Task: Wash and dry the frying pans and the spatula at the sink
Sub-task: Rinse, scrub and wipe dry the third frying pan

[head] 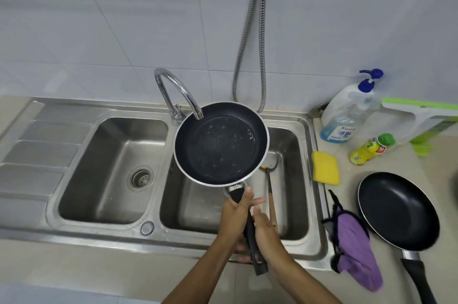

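A black frying pan (221, 143) with water in it is held level above the right sink basin (295, 150), under the faucet spout (178, 90). My left hand (235, 214) grips the black handle close to the pan. My right hand (265, 229) grips the same handle lower down. A spatula (270, 179) with a metal blade and wooden handle lies in the right basin, partly hidden by the pan. A second black frying pan (397, 209) rests on the counter at the right.
A yellow sponge (325, 167) sits on the sink's right rim. A purple cloth (354, 246) lies beside the second pan. A soap pump bottle (347, 113) and a small yellow bottle (370, 150) stand on the counter. The left basin (111, 167) and drainboard lie to the left.
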A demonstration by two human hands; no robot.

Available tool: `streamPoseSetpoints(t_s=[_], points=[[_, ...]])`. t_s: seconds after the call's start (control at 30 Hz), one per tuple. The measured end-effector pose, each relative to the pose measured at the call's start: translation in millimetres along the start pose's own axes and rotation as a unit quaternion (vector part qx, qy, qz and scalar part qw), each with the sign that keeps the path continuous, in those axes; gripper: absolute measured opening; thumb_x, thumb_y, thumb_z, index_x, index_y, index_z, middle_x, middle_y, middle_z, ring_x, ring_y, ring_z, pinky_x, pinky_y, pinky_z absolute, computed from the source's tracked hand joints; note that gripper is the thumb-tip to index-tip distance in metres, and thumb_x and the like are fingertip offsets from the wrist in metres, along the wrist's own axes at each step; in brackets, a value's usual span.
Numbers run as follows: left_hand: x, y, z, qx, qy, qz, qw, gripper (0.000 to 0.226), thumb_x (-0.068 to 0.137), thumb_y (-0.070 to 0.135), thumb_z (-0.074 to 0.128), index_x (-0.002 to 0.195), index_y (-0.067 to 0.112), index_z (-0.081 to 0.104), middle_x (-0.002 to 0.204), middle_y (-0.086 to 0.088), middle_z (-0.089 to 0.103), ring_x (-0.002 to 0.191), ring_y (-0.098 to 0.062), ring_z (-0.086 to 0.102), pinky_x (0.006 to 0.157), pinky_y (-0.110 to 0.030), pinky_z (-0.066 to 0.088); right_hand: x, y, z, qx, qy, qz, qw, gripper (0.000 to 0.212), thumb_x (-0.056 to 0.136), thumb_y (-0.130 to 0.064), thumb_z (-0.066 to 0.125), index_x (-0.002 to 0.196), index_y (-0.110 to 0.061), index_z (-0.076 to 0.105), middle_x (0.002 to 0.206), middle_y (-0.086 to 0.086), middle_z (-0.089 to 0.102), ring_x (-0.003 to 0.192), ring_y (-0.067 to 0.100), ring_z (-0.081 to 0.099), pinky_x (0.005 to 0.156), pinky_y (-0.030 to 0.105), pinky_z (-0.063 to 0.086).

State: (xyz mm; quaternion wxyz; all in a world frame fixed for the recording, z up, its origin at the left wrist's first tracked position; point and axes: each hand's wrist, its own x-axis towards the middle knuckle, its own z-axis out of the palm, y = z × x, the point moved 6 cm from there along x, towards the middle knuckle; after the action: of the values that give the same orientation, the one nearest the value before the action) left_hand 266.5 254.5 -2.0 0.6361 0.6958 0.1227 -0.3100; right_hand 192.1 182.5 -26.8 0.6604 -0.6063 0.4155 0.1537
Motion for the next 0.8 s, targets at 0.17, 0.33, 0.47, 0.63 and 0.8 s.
streamPoseSetpoints(t_s=[0.17, 0.33, 0.47, 0.63, 0.8], points=[[3, -6, -15, 0.055, -0.035, -0.006, 0.998, 0.051, 0.100, 0.053, 0.049, 0.096, 0.014, 0.081, 0.085, 0.019, 0.078, 0.088, 0.009, 0.069, 0.081, -0.012, 0.046, -10, -15, 26, -0.073, -0.058, -0.074, 0.993, 0.069, 0.096, -0.073, 0.019, 0.070, -0.023, 0.058, 0.049, 0.005, 0.053, 0.039, 0.021, 0.050, 0.040, 0.027, 0.042], [3, 3, -46, 0.203, -0.137, -0.001, 0.969, 0.055, 0.104, 0.051, 0.040, 0.089, 0.011, 0.074, 0.075, 0.003, 0.078, 0.071, 0.005, 0.071, 0.076, -0.019, 0.055, -3, 2, 25, -0.117, 0.018, -0.102, 0.988, 0.061, 0.095, -0.073, 0.028, 0.074, -0.027, 0.061, 0.049, -0.006, 0.052, 0.042, 0.012, 0.050, 0.046, 0.028, 0.040], [35, 52, -153, 0.407, -0.031, 0.040, 0.912, 0.027, 0.103, 0.034, 0.053, 0.083, 0.018, 0.061, 0.068, -0.002, 0.074, 0.058, -0.010, 0.072, 0.060, -0.027, 0.058, 1, 9, 3, -0.167, 0.064, -0.127, 0.976, 0.056, 0.083, -0.083, 0.036, 0.076, -0.031, 0.057, 0.051, -0.009, 0.054, 0.051, 0.008, 0.051, 0.058, 0.031, 0.043], [101, 185, -178, 0.560, 0.126, 0.254, 0.778, 0.030, 0.100, 0.023, 0.053, 0.128, 0.011, 0.055, 0.130, -0.016, 0.064, 0.120, -0.037, 0.059, 0.096, -0.048, 0.048, -5, 3, -14, -0.212, 0.093, -0.147, 0.962, 0.045, 0.095, -0.062, 0.046, 0.068, -0.026, 0.053, 0.059, -0.003, 0.055, 0.061, 0.014, 0.058, 0.067, 0.037, 0.051], [182, 197, -164, 0.689, 0.050, 0.227, 0.687, 0.057, 0.096, 0.009, 0.049, 0.150, 0.003, 0.032, 0.162, -0.015, 0.029, 0.148, -0.034, 0.032, 0.114, -0.054, 0.037, -10, -2, -20, -0.219, 0.105, -0.139, 0.960, 0.049, 0.097, -0.056, 0.049, 0.077, -0.014, 0.062, 0.058, 0.003, 0.062, 0.056, 0.011, 0.062, 0.061, 0.032, 0.050]])
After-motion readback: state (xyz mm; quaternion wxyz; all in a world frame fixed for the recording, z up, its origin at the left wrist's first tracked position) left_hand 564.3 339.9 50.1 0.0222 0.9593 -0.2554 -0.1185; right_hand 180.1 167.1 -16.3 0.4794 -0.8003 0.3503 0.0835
